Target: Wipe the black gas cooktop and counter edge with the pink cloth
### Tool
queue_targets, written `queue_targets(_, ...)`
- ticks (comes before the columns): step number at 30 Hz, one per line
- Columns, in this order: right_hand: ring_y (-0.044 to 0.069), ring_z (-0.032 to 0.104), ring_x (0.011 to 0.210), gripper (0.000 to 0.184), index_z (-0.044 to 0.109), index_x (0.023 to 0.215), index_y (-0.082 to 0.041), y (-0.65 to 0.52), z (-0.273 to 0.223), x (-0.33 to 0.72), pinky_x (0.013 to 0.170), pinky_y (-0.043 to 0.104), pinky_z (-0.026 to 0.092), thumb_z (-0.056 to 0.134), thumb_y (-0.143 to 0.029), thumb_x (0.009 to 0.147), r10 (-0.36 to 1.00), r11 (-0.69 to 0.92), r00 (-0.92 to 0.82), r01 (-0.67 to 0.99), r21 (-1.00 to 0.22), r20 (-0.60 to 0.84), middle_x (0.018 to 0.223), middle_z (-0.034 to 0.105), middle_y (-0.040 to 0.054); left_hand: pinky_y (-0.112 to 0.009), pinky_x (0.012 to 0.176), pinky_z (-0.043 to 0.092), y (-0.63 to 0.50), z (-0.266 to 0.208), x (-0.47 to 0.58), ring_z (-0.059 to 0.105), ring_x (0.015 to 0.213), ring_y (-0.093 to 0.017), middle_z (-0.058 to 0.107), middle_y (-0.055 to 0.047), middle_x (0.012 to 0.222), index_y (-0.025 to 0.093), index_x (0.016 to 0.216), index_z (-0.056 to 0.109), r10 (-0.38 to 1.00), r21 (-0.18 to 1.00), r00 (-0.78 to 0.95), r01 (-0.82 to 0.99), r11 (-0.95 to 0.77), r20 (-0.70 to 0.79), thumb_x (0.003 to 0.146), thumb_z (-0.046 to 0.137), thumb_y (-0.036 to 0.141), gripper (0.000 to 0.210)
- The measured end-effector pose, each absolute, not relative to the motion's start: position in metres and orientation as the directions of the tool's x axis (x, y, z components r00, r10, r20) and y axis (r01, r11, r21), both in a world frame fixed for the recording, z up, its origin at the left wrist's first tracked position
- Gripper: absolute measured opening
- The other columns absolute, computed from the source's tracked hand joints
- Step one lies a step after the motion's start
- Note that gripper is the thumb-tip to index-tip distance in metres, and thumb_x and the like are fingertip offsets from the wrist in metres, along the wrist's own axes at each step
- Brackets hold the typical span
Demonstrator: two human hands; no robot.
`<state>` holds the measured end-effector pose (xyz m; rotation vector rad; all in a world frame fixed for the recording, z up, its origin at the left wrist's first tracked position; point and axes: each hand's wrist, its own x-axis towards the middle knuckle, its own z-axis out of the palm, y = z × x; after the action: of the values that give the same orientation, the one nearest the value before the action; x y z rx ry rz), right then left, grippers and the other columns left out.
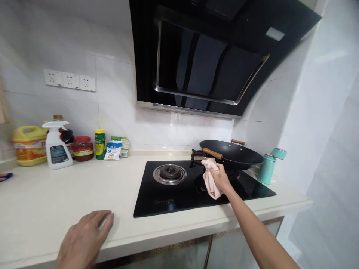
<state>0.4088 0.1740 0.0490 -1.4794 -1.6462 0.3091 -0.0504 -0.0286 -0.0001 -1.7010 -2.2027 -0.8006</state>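
Note:
My right hand (222,179) is closed around a pale pink cloth (210,183), which hangs bunched over the black glass gas stove (174,203). Just beyond it stands a black wok (238,155) with wooden handles, on the stove's right side. The cloth's top lies close to the near wooden handle (213,153); whether they touch I cannot tell. My left hand (84,233) rests on the pale countertop (117,246) near its front edge, left of the stove, fingers stretched out and holding nothing. The left burner (169,174) is bare.
A black range hood (207,67) slants low above the stove. Against the wall at left stand a yellow jug (30,145), a white spray bottle (57,145), a red-lidded jar (83,148), a green container (100,145) and packets (113,150). A turquoise canister (266,169) stands right of the wok.

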Motion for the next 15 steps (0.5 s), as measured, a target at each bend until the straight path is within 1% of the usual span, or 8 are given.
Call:
queue_targets(2,0.022,0.067,0.104,0.048,0.045,0.142,-0.019,0.194,0.049,0.400,0.090,0.034,0.050,0.043,-0.038,0.097,0.910,0.222,0.087,0.725,-0.652,0.406,0.124,0.066,0.0110,-0.043,0.092,0.051,-0.029,0.000,-0.051,0.069,0.107,-0.032,0.078,-0.008,0.113,0.024,0.098,0.079,0.811,0.273,-0.290,0.947,0.167,0.508,0.093,0.037,0.047,0.048)
queue_targets(4,0.022,0.064,0.111,0.046,0.045,0.143,-0.020,0.208,0.050,0.394,0.097,0.037,0.049,0.046,-0.032,0.099,0.918,0.187,0.080,0.777,-0.601,0.389,0.133,0.061,0.0126,-0.043,0.092,0.051,-0.029,0.000,-0.052,0.070,0.107,-0.032,0.078,-0.008,0.111,0.024,0.097,0.079,0.811,0.271,-0.283,0.949,0.161,0.511,0.093,0.037,0.047,0.048)
queue_targets(6,0.024,0.060,0.118,0.043,0.050,0.141,-0.020,0.217,0.052,0.391,0.101,0.043,0.049,0.052,-0.036,0.100,0.921,0.169,0.059,0.829,-0.532,0.385,0.140,0.056,0.0126,-0.042,0.092,0.051,-0.029,0.000,-0.053,0.070,0.106,-0.031,0.078,-0.008,0.111,0.025,0.097,0.079,0.813,0.267,-0.279,0.951,0.158,0.511,0.093,0.037,0.047,0.047)
queue_targets(7,0.024,0.060,0.119,0.042,0.053,0.138,-0.020,0.220,0.053,0.391,0.101,0.046,0.050,0.056,-0.039,0.100,0.926,0.166,0.037,0.853,-0.495,0.374,0.140,0.056,0.0117,-0.042,0.092,0.051,-0.028,-0.001,-0.053,0.070,0.106,-0.031,0.078,-0.007,0.111,0.025,0.097,0.079,0.812,0.267,-0.282,0.950,0.162,0.510,0.093,0.037,0.047,0.047)
queue_targets(9,0.024,0.061,0.115,0.041,0.059,0.131,-0.020,0.223,0.054,0.392,0.097,0.047,0.054,0.062,-0.043,0.097,0.944,0.165,-0.019,0.891,-0.423,0.329,0.134,0.059,0.0095,-0.042,0.093,0.051,-0.028,-0.001,-0.052,0.070,0.106,-0.031,0.078,-0.007,0.111,0.025,0.098,0.078,0.809,0.268,-0.291,0.948,0.172,0.511,0.093,0.037,0.048,0.048)
queue_targets(11,0.023,0.062,0.114,0.039,0.062,0.126,-0.018,0.221,0.053,0.395,0.099,0.048,0.053,0.061,-0.045,0.098,0.960,0.165,-0.066,0.919,-0.359,0.273,0.129,0.063,0.0091,-0.043,0.093,0.051,-0.029,0.000,-0.051,0.070,0.105,-0.031,0.078,-0.007,0.112,0.025,0.098,0.078,0.806,0.271,-0.297,0.946,0.177,0.511,0.094,0.037,0.049,0.048)
queue_targets(13,0.024,0.061,0.118,0.041,0.064,0.124,-0.018,0.214,0.050,0.398,0.109,0.054,0.042,0.051,-0.050,0.101,0.965,0.175,-0.102,0.937,-0.304,0.241,0.128,0.066,0.0101,-0.043,0.093,0.051,-0.030,0.001,-0.049,0.069,0.106,-0.032,0.078,-0.008,0.113,0.025,0.099,0.078,0.810,0.275,-0.296,0.946,0.174,0.507,0.094,0.036,0.048,0.048)
queue_targets(15,0.026,0.059,0.125,0.051,0.065,0.126,-0.018,0.204,0.045,0.400,0.119,0.056,0.025,0.041,-0.056,0.103,0.962,0.199,-0.138,0.946,-0.258,0.235,0.127,0.068,0.0113,-0.044,0.092,0.051,-0.030,0.002,-0.048,0.069,0.107,-0.032,0.077,-0.008,0.114,0.024,0.100,0.078,0.818,0.279,-0.298,0.944,0.177,0.491,0.094,0.035,0.048,0.049)
